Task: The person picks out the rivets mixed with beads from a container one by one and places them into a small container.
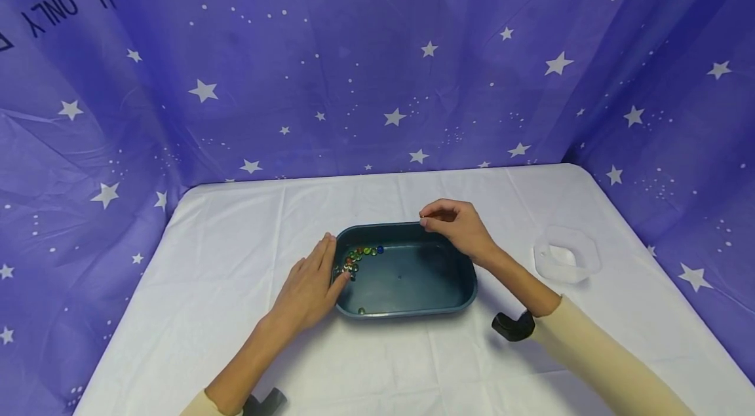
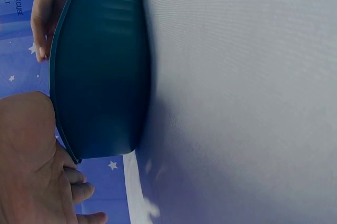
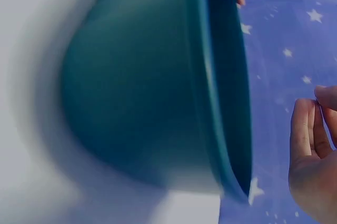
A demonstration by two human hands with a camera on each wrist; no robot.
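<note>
Filling the rear and both sides of the head view, a violet backdrop point(image 1: 354, 85) bears white stars and inverted lettering. Before it stands a table point(image 1: 236, 239) covered in white cloth. On the cloth rests a dark teal tub point(image 1: 419, 282), upright, its long sides running left to right. The left hand point(image 1: 309, 288) lies at the tub's left end, fingers extended and close together along the outer wall, thumb reaching over the rim. The right hand point(image 1: 463, 229) is raised above the far rim toward the tub's right end, thumb and fingertips pinching a small dark object point(image 1: 422, 216), too small to identify. Well to the right of the tub, near the table's edge, sits a translucent octagonal container point(image 1: 585, 259). A black wrist piece point(image 1: 513, 326) shows at the right cuff. Smallest are the glass marbles point(image 1: 367, 251), gathered on the tub floor in a curved band against the left end; the nearest lie just beside the left thumb, and all are well apart from the pinching fingertips. A blue marble point(image 1: 380, 249) ends the band along the far wall, while a single greenish marble point(image 1: 362, 311) lies apart, against the near wall, left of centre.
</note>
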